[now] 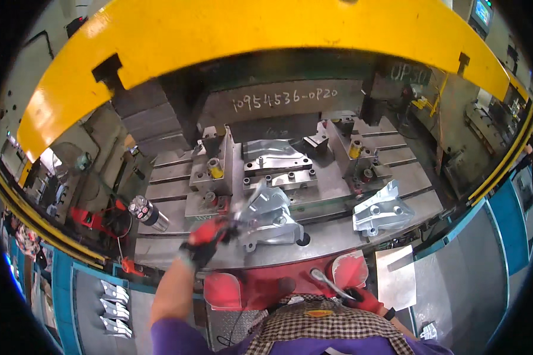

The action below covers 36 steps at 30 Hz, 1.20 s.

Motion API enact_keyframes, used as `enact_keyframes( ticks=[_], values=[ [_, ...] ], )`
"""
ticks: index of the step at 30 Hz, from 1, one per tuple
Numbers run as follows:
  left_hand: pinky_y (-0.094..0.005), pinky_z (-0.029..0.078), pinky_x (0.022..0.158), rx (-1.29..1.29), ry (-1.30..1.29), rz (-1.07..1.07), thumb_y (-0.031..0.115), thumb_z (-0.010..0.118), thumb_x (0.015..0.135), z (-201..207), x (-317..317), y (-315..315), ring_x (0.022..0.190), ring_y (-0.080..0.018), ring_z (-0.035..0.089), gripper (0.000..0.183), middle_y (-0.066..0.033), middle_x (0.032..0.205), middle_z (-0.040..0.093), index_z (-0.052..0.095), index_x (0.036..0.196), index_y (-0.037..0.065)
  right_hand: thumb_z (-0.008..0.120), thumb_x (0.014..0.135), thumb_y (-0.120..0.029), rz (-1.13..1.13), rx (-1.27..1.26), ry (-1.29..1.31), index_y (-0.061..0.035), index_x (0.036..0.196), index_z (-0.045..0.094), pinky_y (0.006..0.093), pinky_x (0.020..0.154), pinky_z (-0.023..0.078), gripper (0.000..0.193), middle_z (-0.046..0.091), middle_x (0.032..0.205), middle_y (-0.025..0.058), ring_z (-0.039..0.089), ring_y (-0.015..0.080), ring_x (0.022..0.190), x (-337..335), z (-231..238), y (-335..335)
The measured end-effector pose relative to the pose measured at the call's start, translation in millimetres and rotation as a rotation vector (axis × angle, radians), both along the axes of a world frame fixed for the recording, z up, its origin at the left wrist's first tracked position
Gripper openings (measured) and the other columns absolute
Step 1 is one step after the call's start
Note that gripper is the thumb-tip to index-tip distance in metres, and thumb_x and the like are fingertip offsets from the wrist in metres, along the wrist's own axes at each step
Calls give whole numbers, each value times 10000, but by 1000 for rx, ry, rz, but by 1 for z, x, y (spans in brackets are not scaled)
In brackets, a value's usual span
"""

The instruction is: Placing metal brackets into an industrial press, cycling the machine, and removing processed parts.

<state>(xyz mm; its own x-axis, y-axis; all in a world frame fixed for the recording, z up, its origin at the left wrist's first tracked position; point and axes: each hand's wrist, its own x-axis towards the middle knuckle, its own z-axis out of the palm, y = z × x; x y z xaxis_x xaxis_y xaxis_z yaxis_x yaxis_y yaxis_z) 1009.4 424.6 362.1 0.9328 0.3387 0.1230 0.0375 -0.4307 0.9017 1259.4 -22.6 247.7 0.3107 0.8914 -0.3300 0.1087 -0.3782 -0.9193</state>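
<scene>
My left hand [206, 241], in a red and black glove, reaches over the front of the press bed. Its fingers are smeared by motion at the left edge of a bent, silvery stamped metal part [272, 220]; whether they grip it I cannot make out. That part lies tilted in front of the die [278, 163]. A second stamped metal part [382, 213] rests on the bed to the right. Low at the right, my right hand [366, 300], in a red glove, is closed around a silver rod-shaped tool with a rounded end [330, 284].
The yellow press beam [278, 26] arches overhead. A metal canister [149, 213] stands on the bed's left side. Red rounded pads [223, 290] line the front edge. Several stamped parts [115, 310] lie on the left side table; a flat sheet [395, 277] is at the right.
</scene>
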Motion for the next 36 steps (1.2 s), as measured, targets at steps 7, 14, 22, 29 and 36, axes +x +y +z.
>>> enact_keyframes(
  ticks=[7, 14, 22, 29, 36],
  values=[
    [-261, 454, 592, 361, 221, 160, 303, 516, 941, -7, 132, 103, 681, -109, 557, 328, -31, 844, 605, 584, 1126, 41, 512, 955, -273, -348, 231, 484, -1, 1211, 493, 274, 653, 496, 374, 612, 841, 52, 591, 133, 706, 6, 31, 3],
    [-238, 431, 580, -219, 71, 125, 306, 500, 946, -27, 135, 108, 660, -86, 533, 336, -16, 825, 599, 595, 1136, 45, 423, 994, -339, -670, 251, 332, -59, 1104, 538, 261, 510, 426, 322, 559, 705, 37, 522, 120, 574, 69, 25, -21],
    [-212, 405, 566, -644, 144, 224, 309, 483, 951, 7, 36, 11, 636, -60, 507, 347, 1, 803, 593, 608, 1147, 51, 449, 930, -520, -525, 35, 226, -57, 965, 620, 231, 423, 383, 495, 515, 612, -16, 477, 80, 476, 129, 65, -27],
    [-230, 429, 567, -640, 300, 254, 276, 537, 918, 1, -45, -84, 660, -70, 522, 323, 13, 816, 580, 602, 1131, 41, 405, 970, -450, -552, 168, 339, -71, 913, 554, 251, 430, 399, 412, 509, 613, 14, 486, 115, 487, 113, 61, 6],
    [-287, 471, 668, -454, 237, 273, 266, 485, 955, -71, -68, -97, 753, -146, 562, 298, -35, 877, 601, 604, 1110, 40, 478, 963, -364, -318, 377, 457, -92, 1004, 597, 235, 504, 398, 301, 541, 694, -43, 475, 74, 552, 104, 30, 172]
  ],
)
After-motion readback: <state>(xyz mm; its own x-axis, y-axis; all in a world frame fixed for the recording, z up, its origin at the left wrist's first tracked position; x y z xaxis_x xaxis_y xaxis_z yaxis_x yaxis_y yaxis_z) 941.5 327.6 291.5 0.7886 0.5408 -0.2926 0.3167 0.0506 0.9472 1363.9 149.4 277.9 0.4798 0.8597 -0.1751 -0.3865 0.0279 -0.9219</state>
